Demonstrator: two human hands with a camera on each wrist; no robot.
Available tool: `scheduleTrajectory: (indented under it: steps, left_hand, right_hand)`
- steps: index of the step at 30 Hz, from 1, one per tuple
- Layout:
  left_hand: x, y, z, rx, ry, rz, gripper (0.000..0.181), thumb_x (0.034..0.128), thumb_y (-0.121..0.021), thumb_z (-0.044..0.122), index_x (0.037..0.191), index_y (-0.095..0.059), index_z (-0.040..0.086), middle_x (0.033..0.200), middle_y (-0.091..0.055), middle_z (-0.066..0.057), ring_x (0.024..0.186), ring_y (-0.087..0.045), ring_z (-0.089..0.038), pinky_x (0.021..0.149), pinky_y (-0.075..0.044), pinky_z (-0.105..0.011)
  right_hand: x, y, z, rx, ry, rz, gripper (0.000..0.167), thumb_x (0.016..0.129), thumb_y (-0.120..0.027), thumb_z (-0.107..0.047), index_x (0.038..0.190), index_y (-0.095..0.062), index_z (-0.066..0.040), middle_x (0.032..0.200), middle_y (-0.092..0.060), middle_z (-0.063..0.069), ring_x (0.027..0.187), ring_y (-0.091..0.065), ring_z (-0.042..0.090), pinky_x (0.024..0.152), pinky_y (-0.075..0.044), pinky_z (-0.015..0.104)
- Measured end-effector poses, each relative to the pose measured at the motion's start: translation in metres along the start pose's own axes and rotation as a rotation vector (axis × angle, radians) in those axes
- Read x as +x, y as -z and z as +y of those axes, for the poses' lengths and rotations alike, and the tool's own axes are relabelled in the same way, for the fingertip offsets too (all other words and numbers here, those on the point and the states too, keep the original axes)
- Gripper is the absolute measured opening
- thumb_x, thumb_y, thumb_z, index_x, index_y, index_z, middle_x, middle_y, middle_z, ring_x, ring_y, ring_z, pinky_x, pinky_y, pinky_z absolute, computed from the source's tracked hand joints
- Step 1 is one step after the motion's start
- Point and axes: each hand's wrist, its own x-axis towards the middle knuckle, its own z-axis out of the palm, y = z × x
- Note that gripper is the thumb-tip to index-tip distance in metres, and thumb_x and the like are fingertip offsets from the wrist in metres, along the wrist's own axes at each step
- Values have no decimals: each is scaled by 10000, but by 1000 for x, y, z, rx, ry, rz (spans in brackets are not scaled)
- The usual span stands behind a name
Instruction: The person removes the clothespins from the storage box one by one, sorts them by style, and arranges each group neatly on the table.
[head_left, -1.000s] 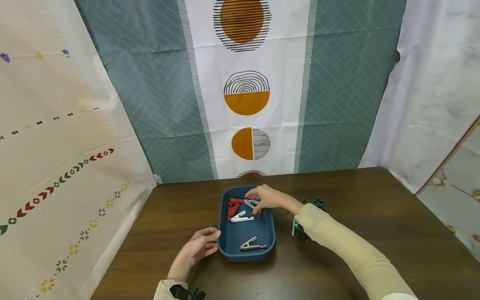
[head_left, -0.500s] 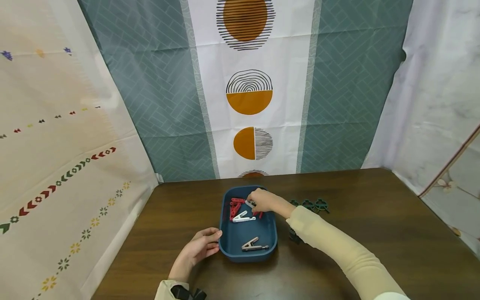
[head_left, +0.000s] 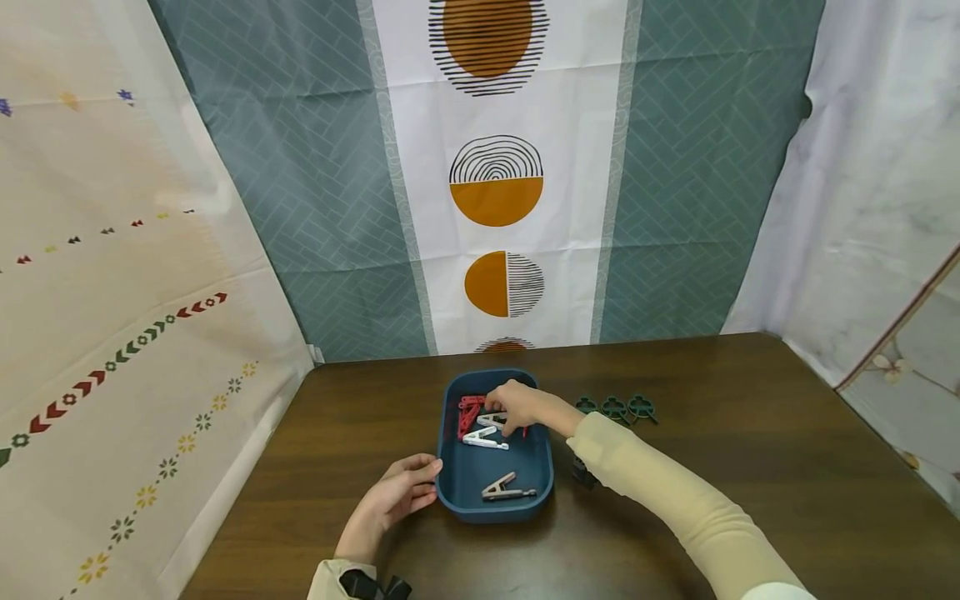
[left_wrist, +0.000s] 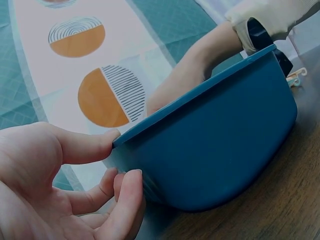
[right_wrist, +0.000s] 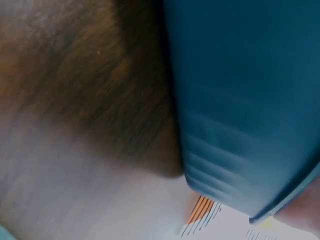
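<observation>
A blue plastic bin point(head_left: 495, 508) with several clothespins in it stands on the table. My right hand point(head_left: 525, 404) reaches into its far half, thumb and fingers spread around a white clothespin point(head_left: 489, 419). Another white clothespin point(head_left: 486, 438) lies just below that one. Red clothespins point(head_left: 468, 417) lie along the bin's left side, and a grey-beige clothespin point(head_left: 506, 487) sits alone at the near end. My left hand point(head_left: 401, 492) touches the bin's left side, thumb at the rim and fingers loosely bent by the outer wall. In the right wrist view the bin's wall point(right_wrist: 240, 100) hides most of the right hand.
Several dark green round pieces point(head_left: 613, 408) sit in a row on the table to the right of the bin. A cream-coloured clip point(left_wrist: 297, 77) shows beyond the bin in the left wrist view. Patterned cloths point(head_left: 337, 208) hang behind the brown table point(head_left: 337, 433).
My right hand closed on the upper white clothespin, shifted it slightly left and nearer, beside the other white one, and its fingers have spread again. The left hand stays at the bin.
</observation>
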Motion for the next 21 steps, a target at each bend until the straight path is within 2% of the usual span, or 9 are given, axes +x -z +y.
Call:
scheduleTrajectory:
  steps: [4, 7, 15, 21]
  left_hand:
    - [0, 1, -1, -6, -1, -5, 318, 942, -619, 240, 1140, -512, 16, 799, -584, 44, 680, -601, -44, 674, -541, -182]
    - [0, 1, -2, -7, -3, -8, 300, 946, -613, 239, 1131, -516, 24, 805, -582, 44, 682, -601, -41, 676, -541, -182]
    - [1, 2, -2, -8, -8, -8, 240, 957, -598, 235, 1101, -529, 56, 799, -584, 52, 680, -602, -38, 675, -540, -183]
    - [0, 2, -2, -16, -13, -15, 174, 956, -597, 227, 1052, -544, 92, 789, -580, 59, 678, -601, -37, 672, -537, -180]
  right_hand:
    - [1, 1, -3, -9, -21, -17, 369, 766, -816, -130, 1104, -676, -76, 1074, -681, 80, 987, -625, 186, 846, -541, 321]
    - [-2, 3, -4, 17, 4, 1, 382, 782, -800, -124, 1138, -668, -75, 1072, -681, 72, 978, -619, 185, 837, -542, 314]
    - [-17, 11, 3, 135, 120, 135, 445, 817, -765, -150, 1229, -625, -57, 1114, -699, 68, 1028, -652, 194, 919, -535, 353]
    - [-38, 14, 5, 239, 131, 257, 461, 815, -763, -136, 1240, -618, -33, 1105, -708, 82, 1033, -655, 226, 937, -522, 411]
